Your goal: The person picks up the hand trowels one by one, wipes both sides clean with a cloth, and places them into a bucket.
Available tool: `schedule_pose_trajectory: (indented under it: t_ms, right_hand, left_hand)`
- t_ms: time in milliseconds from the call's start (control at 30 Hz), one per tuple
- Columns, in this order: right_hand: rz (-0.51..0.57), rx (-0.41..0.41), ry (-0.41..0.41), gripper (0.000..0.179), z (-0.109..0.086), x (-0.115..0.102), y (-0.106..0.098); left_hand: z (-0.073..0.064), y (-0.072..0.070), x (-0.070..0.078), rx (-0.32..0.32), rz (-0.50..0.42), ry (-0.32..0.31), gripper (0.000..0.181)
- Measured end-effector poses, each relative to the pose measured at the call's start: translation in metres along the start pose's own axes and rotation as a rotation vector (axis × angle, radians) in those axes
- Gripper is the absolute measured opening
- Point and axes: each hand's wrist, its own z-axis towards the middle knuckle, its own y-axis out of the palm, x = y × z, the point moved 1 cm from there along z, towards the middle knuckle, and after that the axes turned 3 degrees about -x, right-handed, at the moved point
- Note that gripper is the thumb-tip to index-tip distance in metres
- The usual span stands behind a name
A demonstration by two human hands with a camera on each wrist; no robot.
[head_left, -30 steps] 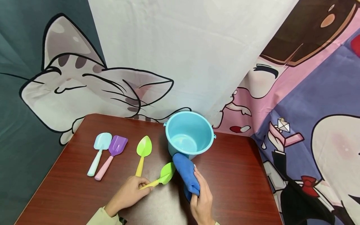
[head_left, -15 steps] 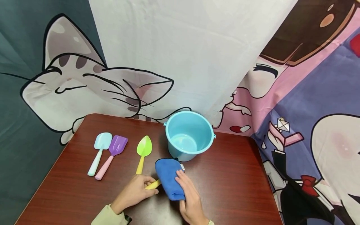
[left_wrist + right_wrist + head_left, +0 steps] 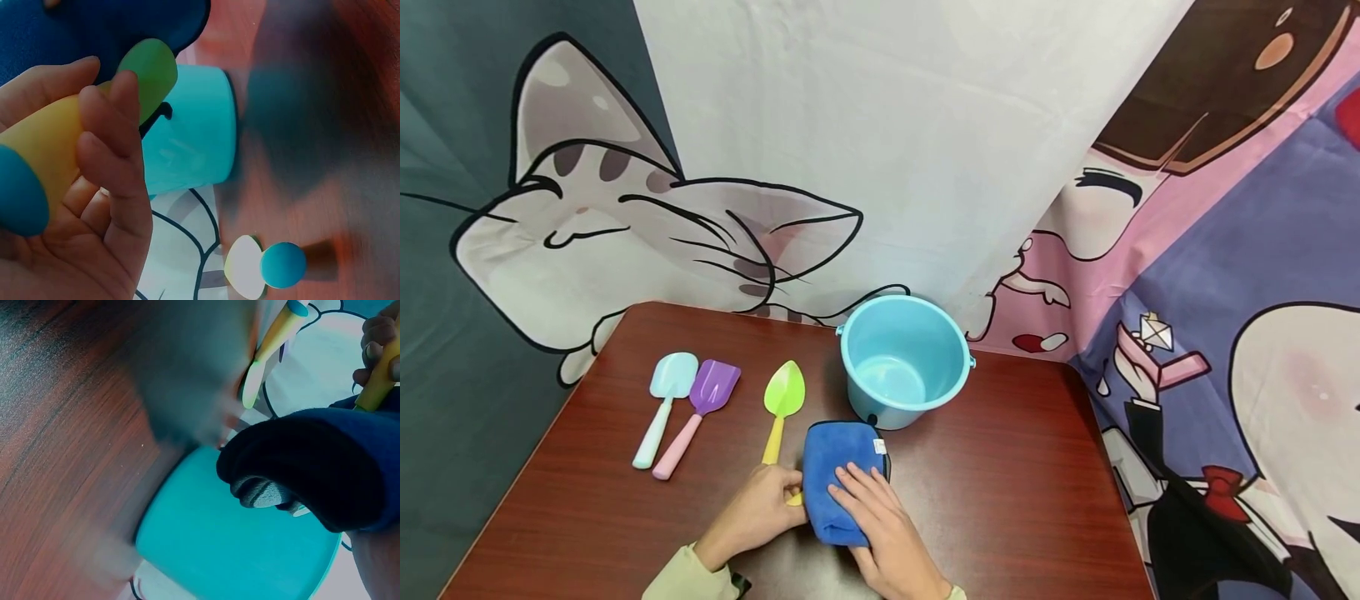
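My left hand (image 3: 758,510) grips the yellow handle of a green-bladed trowel (image 3: 149,75). In the head view only a bit of that handle shows, the blade being hidden by the cloth. My right hand (image 3: 883,533) holds a folded blue cloth (image 3: 827,467) with black edging and a white tag. Its fingers lie across the top of the cloth, and its thumb is near the lower edge. In the left wrist view, the cloth lies against the trowel's blade. The right wrist view shows the cloth's black side (image 3: 300,462) in front of the bucket.
A light-blue bucket (image 3: 898,400) stands behind the cloth at the table's back edge. Another green trowel (image 3: 785,392) with a yellow handle lies beyond my left hand. Further left are a pale-blue shovel (image 3: 673,377) and a purple shovel (image 3: 715,386). A printed curtain (image 3: 925,150) hangs behind.
The blue cloth and my right hand have moved left and turned, from beside the trowel's tip to over its blade, which is now covered. My left hand still holds the handle.
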Motion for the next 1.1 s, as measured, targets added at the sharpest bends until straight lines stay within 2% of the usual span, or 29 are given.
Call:
schedule_pose_trajectory:
  t_ms: [267,400,533,633,733,867,1000,1100]
  right_hand:
    - [-0.039,0.038,-0.013,0.061,-0.001,0.006,0.003]
    - [-0.042,0.068,-0.006,0.061,-0.001,0.009,0.004]
    - [-0.026,0.099,0.025,0.063,-0.001,0.012,0.005]
    - [-0.015,0.127,0.044,0.064,-0.002,0.014,0.004]
    - [-0.018,0.160,0.049,0.063,-0.003,0.017,0.003]
    - [-0.021,0.182,0.096,0.068,-0.005,0.021,0.001]
    - [-0.014,0.193,0.188,0.079,-0.008,0.027,0.000]
    - [-0.017,0.240,0.232,0.079,-0.010,0.031,-0.001]
  left_hand:
    - [-0.001,-0.001,-0.002,0.000,-0.007,0.051,0.027]
    - [-0.001,-0.001,-0.003,-0.026,-0.020,0.035,0.022]
    - [-0.001,-0.001,-0.004,-0.047,-0.059,0.025,0.006]
    - [-0.002,-0.001,-0.004,-0.045,-0.080,0.039,0.016]
    - [-0.003,-0.001,-0.005,-0.047,-0.097,0.035,0.018]
    - [-0.005,-0.002,-0.005,-0.058,-0.111,0.035,0.019]
    - [-0.007,-0.004,-0.007,-0.072,-0.114,0.054,0.018]
    - [-0.009,-0.006,-0.008,-0.083,-0.124,0.060,0.017]
